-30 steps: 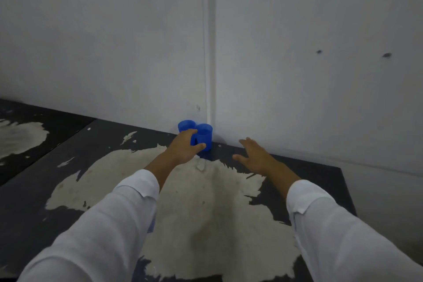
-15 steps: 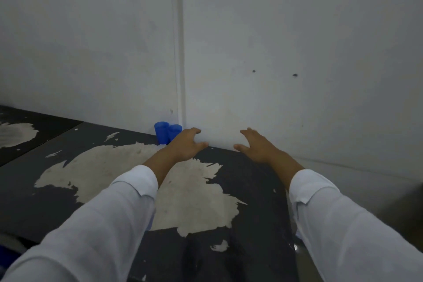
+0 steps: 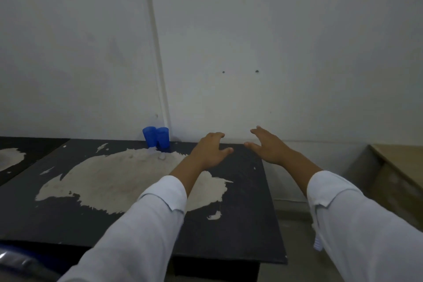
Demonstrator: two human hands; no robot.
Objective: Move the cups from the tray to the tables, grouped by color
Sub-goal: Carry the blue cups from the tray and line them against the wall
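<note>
My left hand (image 3: pixel 209 152) and right hand (image 3: pixel 267 146) hover empty, fingers loosely spread, over the worn black table (image 3: pixel 240 213). The two translucent blue plastic cups (image 3: pixel 158 138) stand touching each other by the wall, left of my hands. I judge the blue group set down, so next comes fetching another colour from the tray, which is out of sight.

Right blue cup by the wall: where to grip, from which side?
Probably the upper side wall of the right blue cup, from its free right side or above. It stands upright, its left blocked by the other blue cup, the wall close behind. The open left hand is nearest.
</note>
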